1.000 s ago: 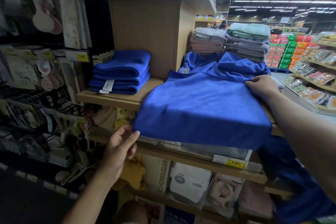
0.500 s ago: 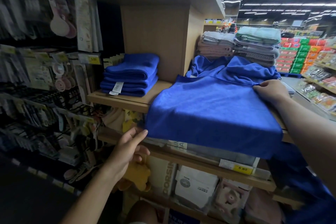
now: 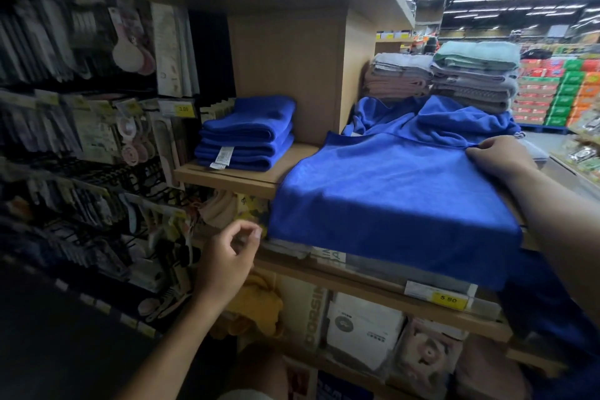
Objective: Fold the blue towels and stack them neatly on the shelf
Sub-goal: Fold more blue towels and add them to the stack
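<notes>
Two price tags are readable: yellow "3.00" tag on the hanging rack at left, and yellow "5.80" tag on the lower shelf edge, below the spread towel.

- Spread towel: blue, lies flat on the wooden shelf, front edge draped over the lip and hanging down.
- Right hand: fingers curled onto the spread towel's far right edge, gripping the cloth.
- Left hand: half-curled, index tip near thumb with a gap, holding nothing. It sits just beside the towel's lower left corner; can't tell if it touches.
- Folded stack: blue towels on the same shelf, left of the spread one. A white sewn label hangs at the front, print too small to read.
- Crumpled blue towels: heaped behind the spread towel.
- Behind those: grey-pink towel pile and green-topped towel pile, side by side.
- Lower level: a box with vertical lettering "DORSI", rest cut off. The white box beside it has a round logo and text that is illegible.
- Rack packaging is blurred, so nothing is readable there beyond the tag.
</notes>
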